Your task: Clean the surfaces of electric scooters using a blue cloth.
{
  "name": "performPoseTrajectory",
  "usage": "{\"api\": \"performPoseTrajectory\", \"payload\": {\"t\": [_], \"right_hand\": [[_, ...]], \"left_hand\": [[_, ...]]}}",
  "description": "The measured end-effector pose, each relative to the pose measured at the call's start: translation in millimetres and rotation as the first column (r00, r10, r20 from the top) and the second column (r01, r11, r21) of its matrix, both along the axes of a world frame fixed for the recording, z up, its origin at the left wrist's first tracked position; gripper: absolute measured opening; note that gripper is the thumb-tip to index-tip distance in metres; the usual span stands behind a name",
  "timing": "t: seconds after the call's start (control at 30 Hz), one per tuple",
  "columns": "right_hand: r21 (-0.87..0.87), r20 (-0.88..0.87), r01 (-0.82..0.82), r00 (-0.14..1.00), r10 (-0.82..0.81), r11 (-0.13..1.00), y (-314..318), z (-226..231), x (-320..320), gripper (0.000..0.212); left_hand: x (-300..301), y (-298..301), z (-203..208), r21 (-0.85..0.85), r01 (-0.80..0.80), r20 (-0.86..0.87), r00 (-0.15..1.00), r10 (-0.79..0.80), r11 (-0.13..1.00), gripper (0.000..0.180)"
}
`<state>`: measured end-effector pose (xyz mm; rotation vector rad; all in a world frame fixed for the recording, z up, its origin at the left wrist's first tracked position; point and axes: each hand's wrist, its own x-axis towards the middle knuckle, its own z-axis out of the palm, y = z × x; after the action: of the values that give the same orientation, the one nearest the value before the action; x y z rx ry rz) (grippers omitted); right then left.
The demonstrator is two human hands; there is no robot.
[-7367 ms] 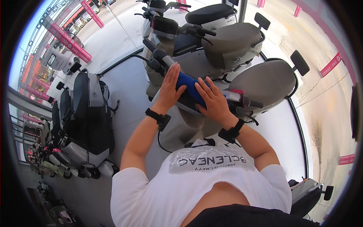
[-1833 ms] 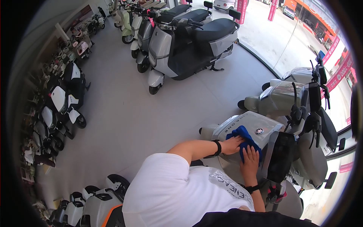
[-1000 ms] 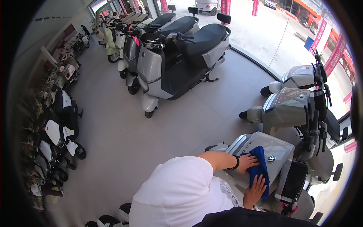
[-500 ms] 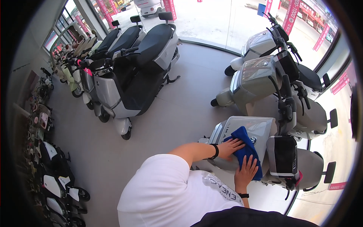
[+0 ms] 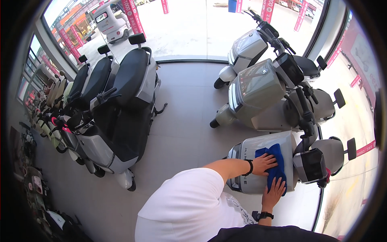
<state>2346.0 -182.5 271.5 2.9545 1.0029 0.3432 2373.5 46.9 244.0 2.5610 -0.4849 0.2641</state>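
Note:
A blue cloth (image 5: 275, 159) lies bunched and folded on the front panel of a pale grey electric scooter (image 5: 242, 177) at the lower right. My left hand (image 5: 264, 163) rests flat on the cloth's left part, with its fingers stretched out toward the right. Nearer to me, my right hand (image 5: 275, 190) presses on the cloth's lower end with its fingers spread. Neither hand wraps round the cloth. Part of the panel's lettering and its badge area are covered by the cloth and my left hand.
The scooter's handlebar and dark display (image 5: 312, 165) stand just right of my hands. Beyond it are a greenish-grey scooter (image 5: 254, 86) and a silver one (image 5: 246, 46). A row of black-seated scooters (image 5: 131, 76) lines the left side. Large glass panes (image 5: 181, 32) border the floor (image 5: 185, 105).
The view has turned, so the scooters appear shifted. Both hands stay flat on the blue cloth, which now lies more to the right of the panel's lettering.

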Motion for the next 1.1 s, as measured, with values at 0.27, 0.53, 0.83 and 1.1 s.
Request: {"api": "performPoseTrajectory", "payload": {"t": [0.27, 0.53, 0.83, 1.1], "right_hand": [[0.038, 0.141, 0.19, 0.971, -0.194, 0.981, 10.2, -1.4, 9.9, 0.072], [0.086, -0.031, 0.146, 0.989, -0.144, 0.986, 36.7, -61.9, -27.6, 0.07], [0.214, -0.101, 0.182, 0.981, -0.163, 0.96, 32.5, -34.5, -19.7, 0.066], [0.358, 0.057, 0.206, 0.969, -0.241, 0.911, 4.3, 4.1, 24.5, 0.064]], "left_hand": [[28.2, -11.6, 15.6, -0.037, 0.062, 0.01, 0.998, -0.062, 0.997, 0.088], [-22.2, 13.2, -28.3, 0.074, -0.002, -0.093, 0.996, 0.009, 0.997, 0.082], [-10.8, 20.9, -21.7, 0.095, 0.079, -0.055, 0.996, -0.074, 0.992, 0.076], [38.3, -14.1, 34.6, 0.069, 0.114, 0.136, 0.983, -0.122, 0.991, 0.081]]}}
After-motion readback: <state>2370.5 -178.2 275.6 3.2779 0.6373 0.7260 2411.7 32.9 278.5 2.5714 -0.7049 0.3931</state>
